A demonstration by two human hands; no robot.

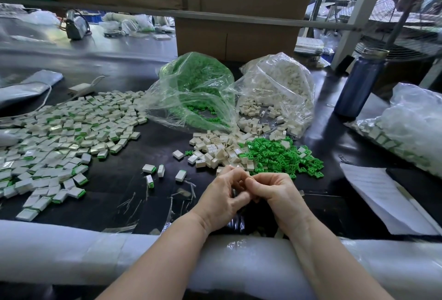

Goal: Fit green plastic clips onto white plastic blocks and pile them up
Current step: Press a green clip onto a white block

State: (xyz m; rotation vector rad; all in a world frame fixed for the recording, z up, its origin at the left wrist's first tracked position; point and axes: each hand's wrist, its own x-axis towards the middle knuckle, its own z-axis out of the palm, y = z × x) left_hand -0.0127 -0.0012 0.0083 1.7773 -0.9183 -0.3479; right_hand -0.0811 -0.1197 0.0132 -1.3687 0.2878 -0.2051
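Now both hands together at the near edge of the dark surface (148, 206), left hand (221, 200) and right hand (275, 194) with fingers curled inward, fingertips meeting. Piece in the grip hidden by the fingers; cannot tell block or clip, or whether anything is held at all. Probably mid-fit: best done by squaring clip to block before pressing, thumbs pushing straight, no twisting. Loose small white plastic blocks (215, 149) heaped just beyond the hands, loose small green plastic clips (277, 156) touching that heap on the right. Wide spread of finished white blocks with green edges (62, 139) well to the left; a few strays (157, 173) nearer. Clear bag of green clips (191, 91) and clear bag of white blocks (279, 94) behind. Finished piece to go left onto the spread.
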